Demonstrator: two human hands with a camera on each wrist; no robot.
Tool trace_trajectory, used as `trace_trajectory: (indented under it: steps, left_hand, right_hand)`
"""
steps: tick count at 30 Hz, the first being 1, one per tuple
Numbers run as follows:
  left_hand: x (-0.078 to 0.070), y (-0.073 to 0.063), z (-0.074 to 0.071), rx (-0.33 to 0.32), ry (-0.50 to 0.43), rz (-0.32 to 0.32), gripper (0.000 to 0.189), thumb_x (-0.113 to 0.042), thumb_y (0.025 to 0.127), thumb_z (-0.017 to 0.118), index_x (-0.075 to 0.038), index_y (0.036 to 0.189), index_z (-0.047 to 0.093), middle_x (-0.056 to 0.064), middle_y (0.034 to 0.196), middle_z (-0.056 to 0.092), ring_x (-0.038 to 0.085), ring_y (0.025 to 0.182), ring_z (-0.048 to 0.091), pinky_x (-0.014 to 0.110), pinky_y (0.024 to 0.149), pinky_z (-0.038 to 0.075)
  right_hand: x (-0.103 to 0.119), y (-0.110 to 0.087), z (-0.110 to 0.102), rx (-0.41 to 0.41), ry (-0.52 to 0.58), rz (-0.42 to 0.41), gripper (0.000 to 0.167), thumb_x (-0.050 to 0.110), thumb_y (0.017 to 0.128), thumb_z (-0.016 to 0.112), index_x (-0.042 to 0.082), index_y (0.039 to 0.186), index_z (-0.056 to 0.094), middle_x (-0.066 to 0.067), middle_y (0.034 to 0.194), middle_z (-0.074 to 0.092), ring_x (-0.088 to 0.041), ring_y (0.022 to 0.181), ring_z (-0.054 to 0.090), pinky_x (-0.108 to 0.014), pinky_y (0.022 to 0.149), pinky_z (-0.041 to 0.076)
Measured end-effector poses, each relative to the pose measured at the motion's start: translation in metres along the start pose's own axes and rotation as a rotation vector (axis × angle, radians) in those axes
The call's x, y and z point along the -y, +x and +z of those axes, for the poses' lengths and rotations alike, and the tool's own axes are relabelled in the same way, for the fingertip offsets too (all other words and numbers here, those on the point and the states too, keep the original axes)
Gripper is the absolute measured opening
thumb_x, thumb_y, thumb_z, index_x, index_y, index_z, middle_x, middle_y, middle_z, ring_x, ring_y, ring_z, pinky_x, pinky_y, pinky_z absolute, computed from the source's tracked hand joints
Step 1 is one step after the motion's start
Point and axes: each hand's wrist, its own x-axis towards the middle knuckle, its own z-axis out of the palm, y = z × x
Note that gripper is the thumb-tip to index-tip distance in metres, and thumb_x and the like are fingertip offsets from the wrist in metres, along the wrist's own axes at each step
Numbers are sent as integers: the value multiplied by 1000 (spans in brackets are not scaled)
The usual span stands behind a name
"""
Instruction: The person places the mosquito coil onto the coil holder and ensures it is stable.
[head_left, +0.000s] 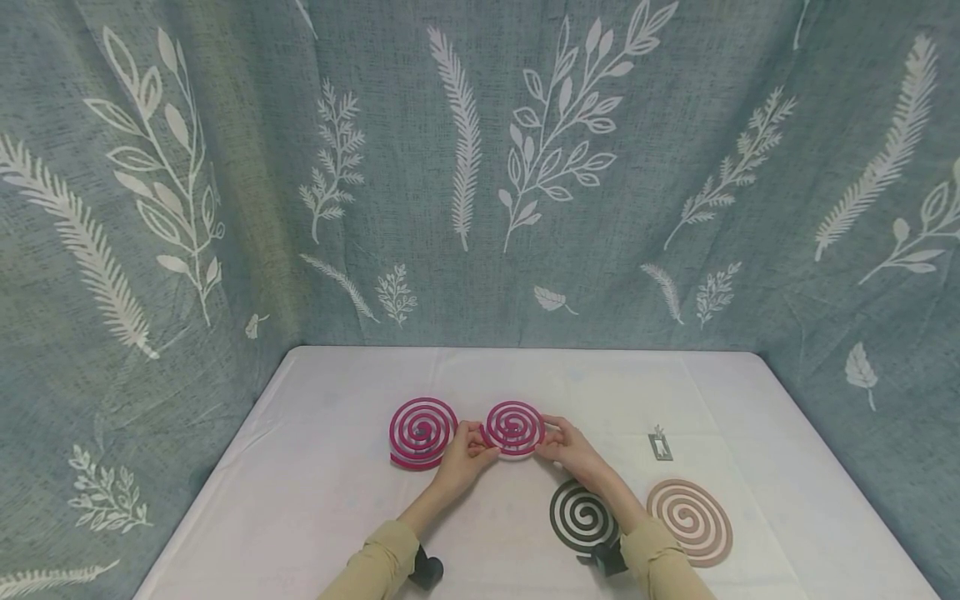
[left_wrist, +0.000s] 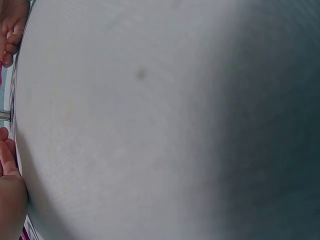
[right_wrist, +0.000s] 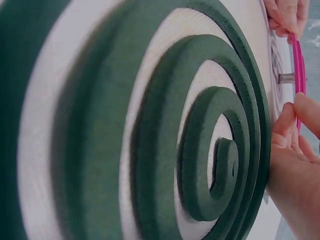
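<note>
Both hands hold a pink mosquito coil (head_left: 513, 426) at its opposite edges, near the middle of the table. Thumb and fingers of my left hand (head_left: 463, 458) pinch its left edge; those of my right hand (head_left: 568, 452) pinch the right one. Seen edge-on in the right wrist view, the coil (right_wrist: 299, 70) is level with a small metal stand (right_wrist: 286, 78) that touches or nearly touches its underside. Just left of my left hand, a second pink coil (head_left: 424, 431) appears to sit on something grey. The left wrist view is mostly white tabletop, with fingers at its left edge.
A dark green coil (head_left: 587, 517) lies beside the right forearm, partly covered by the wrist camera. Right of it is a brown coil (head_left: 686, 518). A flat metal stand (head_left: 661, 447) lies farther back. Patterned blue-grey curtains (head_left: 480, 292) enclose the white table (head_left: 337, 500).
</note>
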Motion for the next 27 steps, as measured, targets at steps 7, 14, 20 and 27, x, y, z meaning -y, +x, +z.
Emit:
trace_trajectory:
  steps: [7, 14, 20, 27]
  left_hand:
    - [0, 0, 0, 1, 4, 3, 48, -8, 85, 68, 10, 120, 43, 20, 93, 62, 28, 86, 64, 21, 75, 52]
    - [0, 0, -1, 2, 2, 2, 48, -9, 85, 68, 10, 121, 42, 19, 94, 62, 27, 86, 63, 20, 75, 52]
    - [1, 0, -1, 5, -10, 3, 48, -9, 85, 68, 10, 121, 42, 20, 94, 62, 27, 87, 63, 22, 76, 53]
    - [2, 0, -1, 19, 5, 21, 48, -10, 87, 67, 10, 122, 41, 20, 96, 62, 29, 89, 65, 26, 78, 55]
  right_hand:
    - [3, -2, 0, -2, 9, 6, 62, 11, 89, 62, 0, 143, 33, 0, 83, 57, -12, 79, 49, -25, 73, 41]
    - [2, -2, 0, -7, -5, -4, 62, 11, 89, 62, -2, 142, 33, 0, 82, 57, -11, 77, 50, -23, 71, 42]
    - [0, -3, -1, 17, 12, -47, 64, 17, 88, 64, -2, 141, 34, 1, 83, 58, -10, 79, 50, -22, 73, 42]
    - [0, -3, -2, 30, 5, -65, 65, 18, 88, 64, -2, 141, 33, 3, 81, 57, -10, 77, 49, -22, 72, 42]
